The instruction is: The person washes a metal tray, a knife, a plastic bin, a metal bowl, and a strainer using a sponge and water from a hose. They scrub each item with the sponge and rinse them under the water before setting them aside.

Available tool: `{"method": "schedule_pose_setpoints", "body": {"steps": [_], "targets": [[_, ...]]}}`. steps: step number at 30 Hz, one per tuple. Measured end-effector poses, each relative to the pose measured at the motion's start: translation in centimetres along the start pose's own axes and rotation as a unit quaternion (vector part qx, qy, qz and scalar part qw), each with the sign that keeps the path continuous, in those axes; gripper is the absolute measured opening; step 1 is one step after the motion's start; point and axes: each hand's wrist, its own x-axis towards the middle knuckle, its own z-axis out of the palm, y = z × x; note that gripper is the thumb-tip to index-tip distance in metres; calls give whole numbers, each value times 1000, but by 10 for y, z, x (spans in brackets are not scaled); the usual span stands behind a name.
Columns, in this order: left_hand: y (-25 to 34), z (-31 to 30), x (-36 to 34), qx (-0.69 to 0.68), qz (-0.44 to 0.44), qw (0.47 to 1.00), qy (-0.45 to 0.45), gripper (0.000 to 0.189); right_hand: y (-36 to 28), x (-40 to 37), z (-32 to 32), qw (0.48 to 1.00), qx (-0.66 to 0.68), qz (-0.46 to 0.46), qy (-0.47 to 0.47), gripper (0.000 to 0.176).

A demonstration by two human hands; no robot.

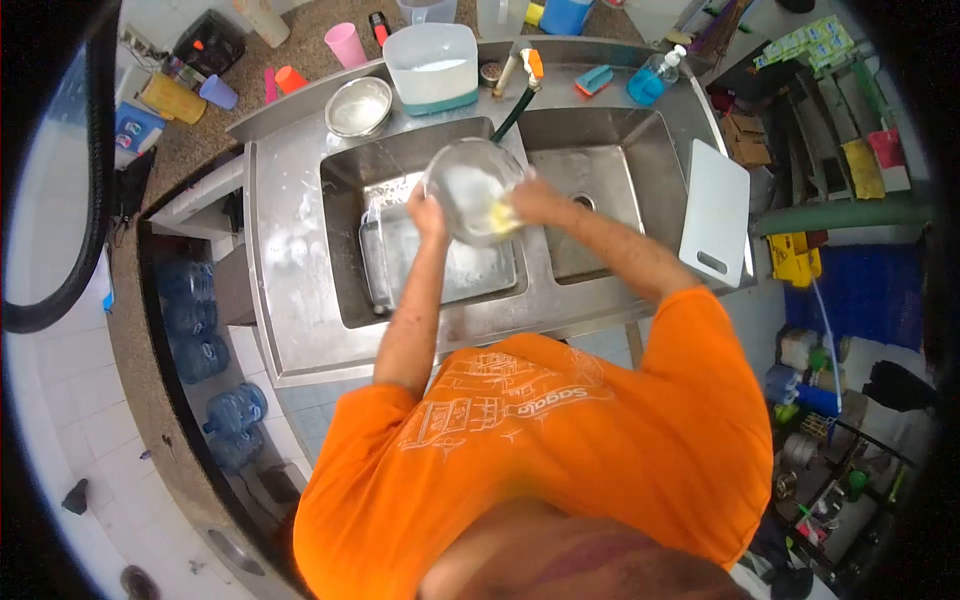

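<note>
A round bowl (468,185), see-through or shiny, is held tilted above the divider between the two sink basins. My left hand (428,214) grips its left rim. Against the lower right of the bowl, my right hand (535,199) presses a yellow sponge (502,216), slightly smeared by motion; some of its fingers are hidden. Below the bowl, a rectangular metal pan (470,280) lies in the left basin (342,240). Behind it are the tap with an orange handle (534,65) and a dark green hose (514,115).
On the back ledge stand a metal bowl (358,107), a clear plastic tub (432,65), a scrub brush (594,80) and a blue soap bottle (652,80). A white cutting board (716,212) rests at the right edge. The right basin (590,255) shows its drain.
</note>
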Motion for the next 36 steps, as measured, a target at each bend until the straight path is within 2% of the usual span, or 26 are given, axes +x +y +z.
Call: {"method": "schedule_pose_setpoints", "body": {"steps": [2, 3, 4, 5, 7, 9, 11, 13, 15, 16, 17, 18, 19, 20, 21, 22, 23, 25, 27, 29, 30, 31, 32, 33, 35, 36], "targets": [[-48, -8, 11, -7, -15, 999, -46, 26, 53, 25, 9, 952, -229, -73, 191, 19], [-65, -9, 15, -13, -34, 995, -91, 27, 52, 28, -2, 952, -228, -68, 194, 19], [-52, -4, 6, -17, -45, 992, -113, 28, 45, 30, -21, 938, -218, -144, 228, 17], [-47, -1, 7, -17, -43, 992, -118, 28, 44, 31, -34, 916, -210, -219, 261, 15], [-36, -3, 5, -71, -89, 991, -75, 24, 44, 25, -29, 895, -252, -230, 287, 14], [-2, 0, 5, -114, -95, 988, -47, 22, 31, 6, -18, 975, -210, -10, 79, 18], [8, 7, 15, -149, -62, 986, -38, 22, -12, -3, -26, 995, -5, 72, -63, 24], [0, 26, 16, -77, -71, 994, 2, 23, -31, 35, 34, 976, 180, 119, 38, 22], [5, 40, 2, 26, 11, 998, -48, 27, -23, 101, 101, 882, 394, 204, 160, 33], [7, 42, -2, 26, 10, 998, -47, 27, -33, 107, 95, 882, 394, 204, 159, 33], [11, 43, -5, -26, -21, 998, -57, 33, -43, 110, 77, 715, 625, 237, 206, 38], [17, 45, -6, -79, -50, 993, -68, 40, -48, 109, 58, 488, 802, 248, 236, 44], [24, 47, -5, -131, -79, 985, -80, 47, -50, 103, 47, 489, 802, 246, 239, 44], [32, 47, -5, -150, -113, 977, -102, 81, -56, 93, 37, 465, 827, 203, 241, 49], [40, 45, -4, -152, -111, 977, -102, 81, -59, 82, 25, 443, 848, 157, 242, 55], [48, 40, -4, -203, -183, 951, -145, 94, -63, 63, 1, 541, 784, 193, 234, 60], [50, 33, -3, -250, -256, 915, -188, 107, -63, 53, 6, 542, 784, 194, 232, 60], [55, 17, -1, -243, -262, 901, -245, 113, -58, 35, 11, 670, 641, 195, 321, 66], [79, 4, -13, -169, -299, 904, -254, 106, -41, 24, 7, 631, 666, 233, 324, 61], [49, -7, -6, -128, -323, 911, -224, 99, -28, 6, -3, 411, 827, 228, 309, 41], [18, -13, -2, -58, -308, 927, -209, 98, -20, -13, -14, 412, 827, 231, 305, 41], [-16, -17, 6, 12, -289, 938, -193, 97, -9, -34, -32, 389, 878, 171, 221, 33], [-63, -18, 21, -9, -339, 914, -222, 85, -2, -47, -44, 361, 916, 108, 136, 25], [-67, -14, 7, -119, -330, 878, -325, 89, -4, -53, -45, 361, 916, 108, 135, 25], [-50, -2, -22, -230, -320, 852, -344, 84, -3, -61, -51, 318, 935, 56, 145, 19], [-34, 2, -31, -261, -320, 858, -306, 79, 3, -60, -45, 347, 925, 57, 143, 18]]}}
